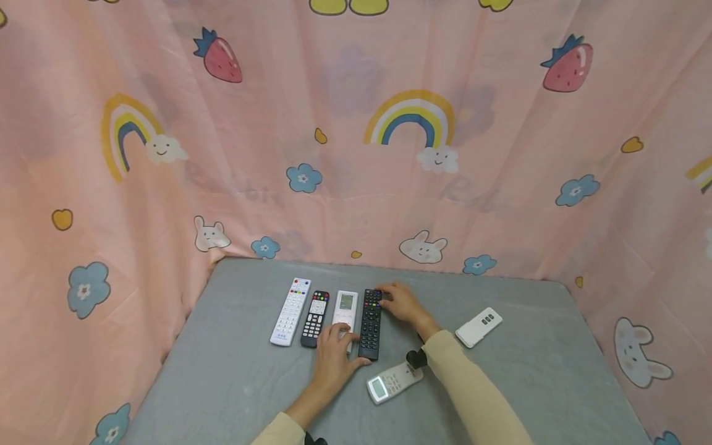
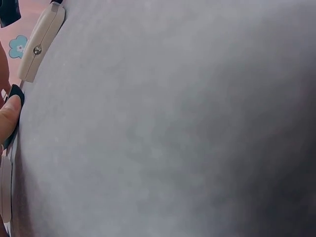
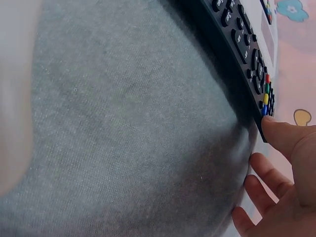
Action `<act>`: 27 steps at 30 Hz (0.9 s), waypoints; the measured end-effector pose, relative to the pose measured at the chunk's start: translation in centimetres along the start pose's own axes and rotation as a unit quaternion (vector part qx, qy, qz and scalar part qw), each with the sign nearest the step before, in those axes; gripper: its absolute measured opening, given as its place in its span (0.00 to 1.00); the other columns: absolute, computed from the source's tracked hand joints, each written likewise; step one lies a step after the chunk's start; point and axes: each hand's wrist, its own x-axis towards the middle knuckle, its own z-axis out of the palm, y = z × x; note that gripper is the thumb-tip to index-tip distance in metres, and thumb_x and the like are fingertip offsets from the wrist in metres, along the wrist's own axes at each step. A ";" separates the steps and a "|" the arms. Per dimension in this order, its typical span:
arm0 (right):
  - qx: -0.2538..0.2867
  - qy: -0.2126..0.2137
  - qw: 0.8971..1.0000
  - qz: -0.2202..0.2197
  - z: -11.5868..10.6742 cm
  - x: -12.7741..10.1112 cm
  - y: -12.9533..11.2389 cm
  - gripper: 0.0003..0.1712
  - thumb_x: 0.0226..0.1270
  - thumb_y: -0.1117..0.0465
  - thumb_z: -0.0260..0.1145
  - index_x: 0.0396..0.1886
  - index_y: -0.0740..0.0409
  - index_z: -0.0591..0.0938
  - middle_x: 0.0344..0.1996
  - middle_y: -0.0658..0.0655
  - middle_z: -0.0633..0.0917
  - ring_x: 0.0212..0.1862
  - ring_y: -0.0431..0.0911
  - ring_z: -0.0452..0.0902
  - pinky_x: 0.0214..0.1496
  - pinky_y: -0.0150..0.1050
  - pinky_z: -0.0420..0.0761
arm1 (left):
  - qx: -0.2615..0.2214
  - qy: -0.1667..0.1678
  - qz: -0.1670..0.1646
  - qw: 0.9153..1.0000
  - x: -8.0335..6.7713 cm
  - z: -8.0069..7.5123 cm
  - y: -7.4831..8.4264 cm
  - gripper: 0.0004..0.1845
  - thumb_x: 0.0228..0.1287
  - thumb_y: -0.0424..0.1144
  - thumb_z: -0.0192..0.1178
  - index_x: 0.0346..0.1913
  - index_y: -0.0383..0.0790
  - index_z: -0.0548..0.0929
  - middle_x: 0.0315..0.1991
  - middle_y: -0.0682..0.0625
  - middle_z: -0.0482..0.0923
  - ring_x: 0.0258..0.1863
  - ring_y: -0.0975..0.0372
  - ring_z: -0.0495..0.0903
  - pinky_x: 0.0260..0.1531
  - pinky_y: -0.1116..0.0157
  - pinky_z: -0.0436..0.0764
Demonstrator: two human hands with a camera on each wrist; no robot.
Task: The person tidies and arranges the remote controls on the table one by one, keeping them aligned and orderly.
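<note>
A long black remote control (image 1: 370,321) lies upright in a row on the grey table. At its lower left corner my left hand (image 1: 332,357) grips it, thumb on the near end and index finger along the side. The other left fingers lie over a white remote with a screen (image 1: 346,303), partly covering it. At the black remote's far right corner is my right hand (image 1: 408,305). In the right wrist view its thumb (image 3: 284,136) touches the remote's edge, and the other visible fingers are spread below, apart from it.
Left of these lie a smaller black remote (image 1: 315,318) and a long white remote (image 1: 291,312). A tilted white remote with a screen (image 1: 392,383) lies nearer, partly under the right wrist. Another white remote (image 1: 479,327) lies at the right. A pink patterned curtain (image 1: 356,204) borders the table (image 1: 222,383).
</note>
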 end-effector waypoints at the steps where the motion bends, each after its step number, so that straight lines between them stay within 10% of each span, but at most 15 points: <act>1: -0.002 0.000 1.000 0.001 0.0 0.0 0.0 0.22 0.69 0.59 0.64 0.63 0.52 0.79 0.57 0.63 0.80 0.60 0.58 0.73 0.65 0.59 0.73 | 0.000 -0.001 -0.001 1.000 0.0 0.0 0.0 0.29 0.26 0.58 0.80 0.38 0.50 0.86 0.49 0.52 0.78 0.51 0.56 0.73 0.53 0.55 0.72; 27: 0.008 -0.012 1.000 -0.023 -1.3 -0.9 -0.3 0.26 0.70 0.61 0.62 0.67 0.59 0.74 0.63 0.65 0.77 0.66 0.60 0.72 0.69 0.59 0.71 | -0.061 -0.043 -0.020 0.997 -0.4 -2.1 -0.7 0.29 0.37 0.53 0.80 0.46 0.50 0.85 0.52 0.51 0.77 0.54 0.56 0.73 0.55 0.53 0.72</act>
